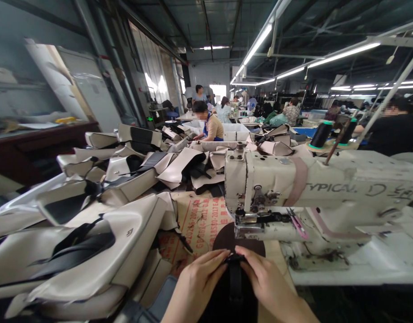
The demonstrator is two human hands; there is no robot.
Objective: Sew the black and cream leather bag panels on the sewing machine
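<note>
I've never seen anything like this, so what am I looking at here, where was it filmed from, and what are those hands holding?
There's no robot: this is one picture from a camera worn on a person's head, looking forward and down. The two hands at the bottom are the wearer's own. The left hand and right hand meet, fingertips pinching a black strap over a dark, rounded piece. The big off-white machine on the right is a sewing machine, marked "TYPICAL", with black thread spools behind it. Red lettering runs across the work surface, and cream-and-black sewn pieces are heaped to the left. Further back, other people sit or stand around the workshop.
</note>
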